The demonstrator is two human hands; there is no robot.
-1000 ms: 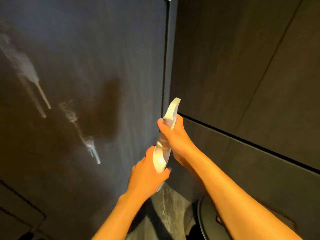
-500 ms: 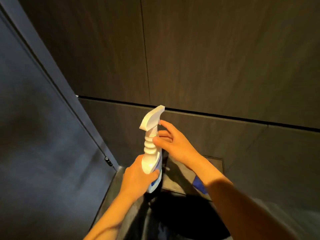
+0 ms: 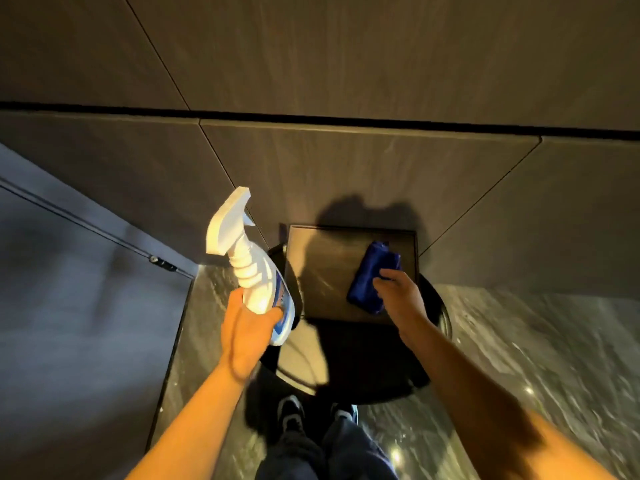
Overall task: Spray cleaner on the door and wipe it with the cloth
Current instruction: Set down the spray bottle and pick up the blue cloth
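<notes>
A white spray bottle (image 3: 247, 261) with a blue label is held by its lower body in my left hand (image 3: 247, 329), nozzle tilted up and to the left. A folded dark blue cloth (image 3: 372, 275) lies on a dark square tabletop (image 3: 322, 271). My right hand (image 3: 400, 296) rests on the cloth's near end, its fingertips curled onto the fabric. The dark grey door (image 3: 76, 306) fills the left side, its edge and a small metal latch (image 3: 162, 263) showing.
The square top sits on a round black stand (image 3: 440, 317) right in front of my feet (image 3: 311, 414). Dark panelled wall (image 3: 346, 81) rises behind it. Glossy marble floor (image 3: 536, 358) extends to the right.
My view swung from the sprayed door down to the small table. My right hand left the spray bottle's trigger and dropped onto the blue cloth; my left hand alone keeps the bottle.
</notes>
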